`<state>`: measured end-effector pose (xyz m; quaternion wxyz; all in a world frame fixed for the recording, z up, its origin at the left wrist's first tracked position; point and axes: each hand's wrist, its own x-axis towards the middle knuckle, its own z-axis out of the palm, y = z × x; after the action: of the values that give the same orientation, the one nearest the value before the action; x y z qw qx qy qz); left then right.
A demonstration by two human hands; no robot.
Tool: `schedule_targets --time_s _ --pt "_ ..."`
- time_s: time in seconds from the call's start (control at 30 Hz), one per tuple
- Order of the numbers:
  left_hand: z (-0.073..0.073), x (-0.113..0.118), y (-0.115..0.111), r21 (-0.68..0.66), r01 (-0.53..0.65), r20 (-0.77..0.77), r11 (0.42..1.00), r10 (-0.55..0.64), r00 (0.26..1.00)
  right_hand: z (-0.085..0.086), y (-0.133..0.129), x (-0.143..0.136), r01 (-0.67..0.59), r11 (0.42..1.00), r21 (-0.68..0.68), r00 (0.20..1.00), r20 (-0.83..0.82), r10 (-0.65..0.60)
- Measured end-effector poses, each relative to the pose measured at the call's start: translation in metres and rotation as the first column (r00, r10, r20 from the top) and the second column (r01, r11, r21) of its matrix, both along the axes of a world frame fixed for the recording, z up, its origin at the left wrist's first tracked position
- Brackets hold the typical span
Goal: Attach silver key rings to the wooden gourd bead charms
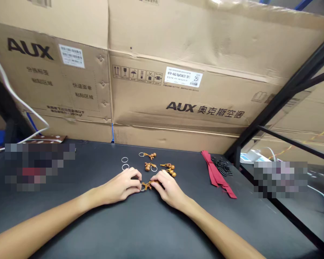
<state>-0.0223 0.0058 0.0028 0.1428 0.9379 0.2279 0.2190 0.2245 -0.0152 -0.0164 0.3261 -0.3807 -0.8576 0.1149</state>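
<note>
My left hand (126,185) is closed in a pinch at a metal key ring (143,188) low over the black table. My right hand (170,189) pinches the other end of the same piece, a small wooden gourd charm on an orange-brown cord (148,185); the fingers partly hide the charm. Just beyond the hands lie two gourd charms (172,173) without visible rings. A gourd charm (147,167) rests against another ring (153,168). Farther back is a gourd keychain (152,155) with its ring. Two loose rings (124,159) lie behind my left hand.
Red ribbon strips (218,174) lie to the right, beside a pile of small black pieces (221,167). Large cardboard boxes (178,97) wall off the back. A black metal frame (261,117) slants along the right side. A white cable (18,97) hangs at left.
</note>
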Motion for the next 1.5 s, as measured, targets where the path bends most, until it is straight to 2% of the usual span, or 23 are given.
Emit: schedule_targets --time_s 0.17,0.43,0.73,0.97,1.2,1.4,1.5 --pt "0.001 -0.007 0.003 -0.025 -0.045 -0.023 0.999 0.044 0.999 0.001 -0.004 -0.002 -0.034 0.999 -0.009 0.999 0.015 0.034" --pt "-0.002 0.002 -0.006 0.077 -0.068 -0.003 0.995 0.069 0.998 0.0 -0.004 -0.003 -0.047 0.999 -0.027 0.999 0.004 0.047" --pt "-0.003 0.0 0.001 0.063 -0.064 -0.032 0.996 0.066 0.997 0.0 0.0 -0.001 0.014 1.0 0.023 1.0 0.026 -0.014" --pt "-0.004 0.004 -0.002 0.069 -0.091 -0.023 0.993 0.092 0.995 0.0 -0.005 -0.004 -0.048 0.999 -0.001 0.998 0.029 0.048" --pt "-0.003 0.003 -0.002 0.045 -0.076 -0.051 0.996 0.078 0.996 0.001 -0.001 -0.002 0.021 0.999 0.037 0.999 0.034 -0.022" --pt "-0.004 0.003 -0.003 0.049 -0.091 -0.042 0.995 0.093 0.995 0.005 -0.008 -0.007 -0.061 0.998 0.004 0.997 0.038 0.061" --pt "-0.005 0.004 -0.001 0.056 -0.076 -0.047 0.996 0.079 0.996 0.004 -0.006 -0.006 -0.055 0.998 0.022 0.998 0.044 0.054"
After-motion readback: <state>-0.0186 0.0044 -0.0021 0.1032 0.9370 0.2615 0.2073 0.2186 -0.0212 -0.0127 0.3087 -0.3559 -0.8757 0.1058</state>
